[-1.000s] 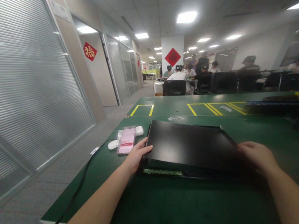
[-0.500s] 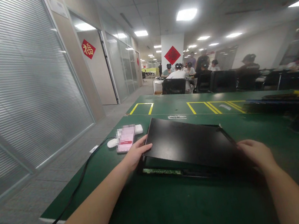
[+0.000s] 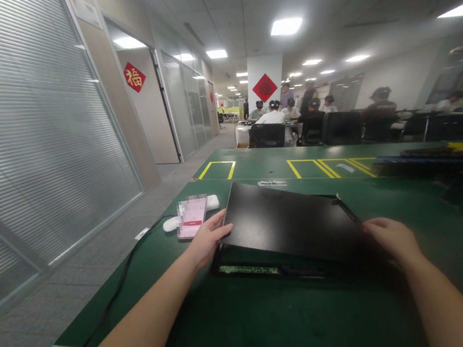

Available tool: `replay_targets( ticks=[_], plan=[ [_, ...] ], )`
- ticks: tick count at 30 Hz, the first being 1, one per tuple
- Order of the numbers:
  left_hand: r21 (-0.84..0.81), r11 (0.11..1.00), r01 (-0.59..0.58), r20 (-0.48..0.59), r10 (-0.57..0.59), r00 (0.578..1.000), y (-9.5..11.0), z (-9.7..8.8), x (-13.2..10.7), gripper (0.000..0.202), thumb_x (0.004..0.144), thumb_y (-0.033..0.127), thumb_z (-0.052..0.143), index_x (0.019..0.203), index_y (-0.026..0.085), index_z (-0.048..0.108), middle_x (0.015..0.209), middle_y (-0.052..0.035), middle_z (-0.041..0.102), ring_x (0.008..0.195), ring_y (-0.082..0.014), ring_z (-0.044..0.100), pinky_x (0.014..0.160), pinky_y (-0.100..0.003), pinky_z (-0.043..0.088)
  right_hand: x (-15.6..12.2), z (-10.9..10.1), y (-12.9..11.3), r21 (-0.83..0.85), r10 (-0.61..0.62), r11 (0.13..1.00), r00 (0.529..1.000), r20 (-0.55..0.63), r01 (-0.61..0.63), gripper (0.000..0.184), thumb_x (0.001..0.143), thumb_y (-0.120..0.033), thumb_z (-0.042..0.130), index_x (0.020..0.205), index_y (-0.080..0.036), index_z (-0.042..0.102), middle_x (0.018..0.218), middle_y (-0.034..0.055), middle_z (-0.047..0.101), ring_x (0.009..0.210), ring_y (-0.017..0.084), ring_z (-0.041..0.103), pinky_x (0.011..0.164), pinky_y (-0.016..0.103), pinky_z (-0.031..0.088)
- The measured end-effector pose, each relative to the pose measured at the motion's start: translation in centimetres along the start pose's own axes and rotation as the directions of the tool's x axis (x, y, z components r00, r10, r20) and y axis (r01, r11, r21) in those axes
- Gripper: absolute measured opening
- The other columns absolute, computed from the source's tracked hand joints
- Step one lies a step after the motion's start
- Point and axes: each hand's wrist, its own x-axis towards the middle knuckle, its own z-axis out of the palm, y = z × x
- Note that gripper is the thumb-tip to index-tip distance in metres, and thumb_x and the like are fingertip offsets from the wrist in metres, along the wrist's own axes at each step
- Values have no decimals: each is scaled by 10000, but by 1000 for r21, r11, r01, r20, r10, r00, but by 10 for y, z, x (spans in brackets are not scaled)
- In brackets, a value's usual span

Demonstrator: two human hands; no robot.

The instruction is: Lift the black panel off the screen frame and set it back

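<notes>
A thin, black, glossy screen panel (image 3: 282, 221) is tilted above the green table. My left hand (image 3: 208, 238) grips its left edge, thumb on top and fingers underneath. At the right edge, my right hand (image 3: 393, 239) pinches the panel, its fingers partly hidden. Under the panel's near edge, a dark frame shows with a narrow green circuit board strip (image 3: 249, 269). The rest of what lies beneath the panel is hidden.
A phone (image 3: 191, 217) lies left of the panel beside white rounded objects. Yellow tape outlines mark the green table (image 3: 279, 317). Dark flat parts (image 3: 433, 158) are stacked at the right. A black cable (image 3: 118, 292) crosses the left edge. People sit at tables in the background.
The whole view has shifted slightly, moving the scene a little left. Both hands keep their hold on the screen panel, which shows almost the same tilt.
</notes>
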Motion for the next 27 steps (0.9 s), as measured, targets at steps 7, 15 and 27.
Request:
replay_targets(
  ticks=[7, 15, 27],
  plan=[
    [-42, 999, 2, 4, -1, 1000, 3, 4, -3, 720, 667, 163, 832, 1348, 147, 595, 1279, -149, 688, 1196, -320, 633, 1023, -402, 483, 1, 1, 2, 41, 11, 999, 1000, 1, -12, 248, 703, -367, 588, 833, -243, 758, 901, 68, 749, 835, 264, 652, 668, 336, 461],
    [-51, 997, -55, 5, 55, 998, 3, 5, -3, 779, 635, 169, 862, 1362, 165, 584, 1325, -143, 662, 1294, -319, 558, 1097, -396, 436, 4, 1, 6, 88, 41, 995, 998, -41, -37, 312, 725, -383, 578, 930, -225, 754, 969, 84, 745, 865, 275, 659, 692, 353, 478],
    [-53, 996, -75, 36, 76, 996, 2, 6, -4, 818, 642, 195, 864, 1399, 188, 555, 1332, -141, 656, 1296, -344, 552, 1075, -434, 463, 14, 12, 12, 231, 78, 970, 997, 18, -80, 270, 675, -408, 628, 794, -202, 756, 936, 121, 755, 852, 290, 686, 694, 362, 518]
  ],
)
